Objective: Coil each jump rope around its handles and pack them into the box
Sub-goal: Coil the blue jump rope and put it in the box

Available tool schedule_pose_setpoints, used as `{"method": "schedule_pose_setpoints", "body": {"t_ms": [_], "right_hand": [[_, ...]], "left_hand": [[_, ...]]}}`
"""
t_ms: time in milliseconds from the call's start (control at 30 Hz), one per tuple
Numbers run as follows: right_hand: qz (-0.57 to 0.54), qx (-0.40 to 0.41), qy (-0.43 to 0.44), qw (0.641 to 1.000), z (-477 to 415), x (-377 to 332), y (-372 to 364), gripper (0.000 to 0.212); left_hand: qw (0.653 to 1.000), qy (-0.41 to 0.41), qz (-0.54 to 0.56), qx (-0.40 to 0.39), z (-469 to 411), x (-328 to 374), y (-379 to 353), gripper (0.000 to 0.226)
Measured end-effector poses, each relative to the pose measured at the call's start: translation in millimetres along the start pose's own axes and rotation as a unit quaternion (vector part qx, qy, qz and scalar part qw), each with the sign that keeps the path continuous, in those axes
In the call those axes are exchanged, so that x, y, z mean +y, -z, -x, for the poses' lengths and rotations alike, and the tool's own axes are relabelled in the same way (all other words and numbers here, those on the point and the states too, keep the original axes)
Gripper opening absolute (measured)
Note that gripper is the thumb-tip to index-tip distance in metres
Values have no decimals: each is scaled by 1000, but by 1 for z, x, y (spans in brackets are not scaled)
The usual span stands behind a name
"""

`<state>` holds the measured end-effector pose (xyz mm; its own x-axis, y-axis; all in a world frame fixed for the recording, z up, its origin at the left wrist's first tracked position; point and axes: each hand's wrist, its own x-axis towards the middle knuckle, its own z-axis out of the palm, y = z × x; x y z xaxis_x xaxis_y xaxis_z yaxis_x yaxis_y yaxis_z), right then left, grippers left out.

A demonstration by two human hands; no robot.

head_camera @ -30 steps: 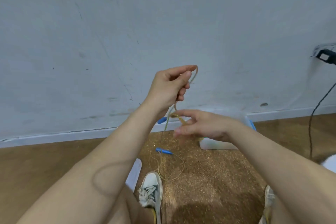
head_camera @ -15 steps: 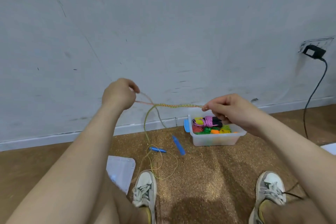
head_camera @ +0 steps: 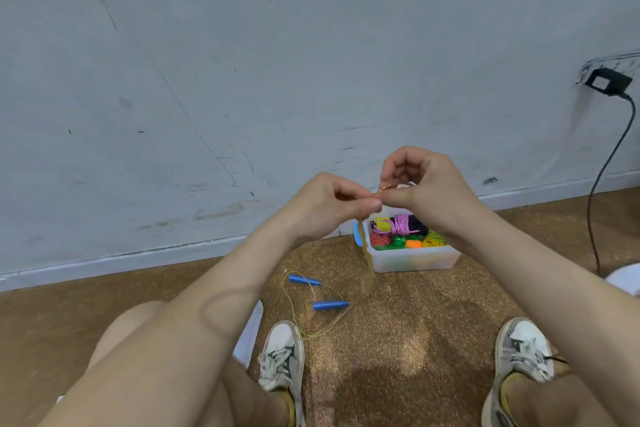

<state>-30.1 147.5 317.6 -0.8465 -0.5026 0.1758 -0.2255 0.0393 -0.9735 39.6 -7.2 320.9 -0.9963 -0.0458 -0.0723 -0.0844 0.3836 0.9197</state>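
My left hand (head_camera: 332, 208) and my right hand (head_camera: 422, 184) meet in front of me, both pinching a thin yellow-orange jump rope (head_camera: 366, 263). The rope hangs blurred from my fingers down to the floor, where it loops past its two blue handles (head_camera: 330, 305) (head_camera: 304, 280). Behind my hands a clear plastic box (head_camera: 412, 262) stands near the wall, holding several coiled ropes; a pink one wound on black handles (head_camera: 401, 225) lies on top.
A grey wall with a white skirting board (head_camera: 138, 260) runs behind the box. My two white sneakers (head_camera: 282, 354) (head_camera: 523, 350) rest on the cork floor. A black cable (head_camera: 602, 177) hangs from a wall plug at the right. A white sheet (head_camera: 251, 329) lies by my left knee.
My hands were spread apart with the rope stretched between them; they have come together above the box. The hanging rope swings, and one blue handle has shifted on the floor.
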Motion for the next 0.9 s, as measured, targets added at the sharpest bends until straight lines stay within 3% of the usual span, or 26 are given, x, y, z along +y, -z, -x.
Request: {"method": "schedule_pose_setpoints", "body": {"t_ms": [100, 167, 267, 433, 533, 633, 667, 700, 733, 800, 833, 867, 900], "right_hand": [[-93, -31, -67, 993, -2, 1, 2, 45], [-152, -147, -137, 968, 0, 0, 2, 55], [-177, -304, -181, 919, 6, 0, -8, 42], [-67, -315, -170, 931, 4, 10, 0, 39], [8, -353, -197, 915, 5, 10, 21, 37], [147, -380, -224, 886, 10, 10, 36, 29], [174, -372, -222, 884, 11, 12, 38, 24], [173, -353, -217, 894, 12, 12, 37, 21], [145, -324, -211, 911, 13, 13, 33, 19], [57, -252, -204, 944, 13, 13, 21, 19], [26, -224, -199, 954, 13, 12, 14, 20], [8, -207, -192, 959, 13, 12, 7, 21], [4, -202, -185, 962, 12, 10, 0, 21]], "left_hand": [[995, -28, 84, 44, 3, 10, 4, 8], [977, -48, 194, 71, 6, 21, 6, 5], [948, -61, 275, 146, 7, 33, 9, 6], [886, -65, 311, 337, 1, 30, 50, 12], [823, -57, 324, 464, 6, 8, 97, 21], [736, -30, 324, 593, 16, -21, 143, 30], [728, -9, 301, 615, 18, -32, 153, 30], [754, 27, 248, 608, 19, -42, 159, 28], [804, 82, 168, 564, 20, -49, 160, 25], [901, 230, -63, 363, 22, -54, 147, 35], [905, 277, -195, 257, 21, -52, 136, 44], [890, 275, -307, 196, 20, -46, 123, 49], [882, 220, -374, 183, 18, -39, 108, 49]]}}
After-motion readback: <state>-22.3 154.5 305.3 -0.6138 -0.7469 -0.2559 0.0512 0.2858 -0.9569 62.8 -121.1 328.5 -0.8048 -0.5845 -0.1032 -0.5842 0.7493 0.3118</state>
